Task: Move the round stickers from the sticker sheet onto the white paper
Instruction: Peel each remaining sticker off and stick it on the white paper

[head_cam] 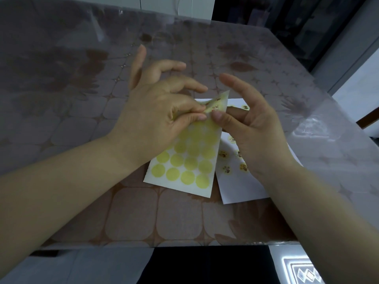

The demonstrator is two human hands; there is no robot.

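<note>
The sticker sheet (pixel 184 167) is lifted off the table, its back toward me, showing rows of pale yellow circles. Its top corner is bent over, showing printed stickers. My left hand (pixel 160 111) pinches a round sticker at that bent top edge with thumb and forefinger. My right hand (pixel 252 130) holds the sheet's upper right edge between thumb and fingers. The white paper (pixel 238 183) lies on the table under and to the right of the sheet, with several round stickers (pixel 223 154) stuck on it, partly hidden by my right hand.
The table (pixel 82 99) has a brown patterned cloth under a clear plastic cover. Its front edge runs near the bottom of the view, its right edge slants at the upper right. A patterned floor mat (pixel 303 273) lies below.
</note>
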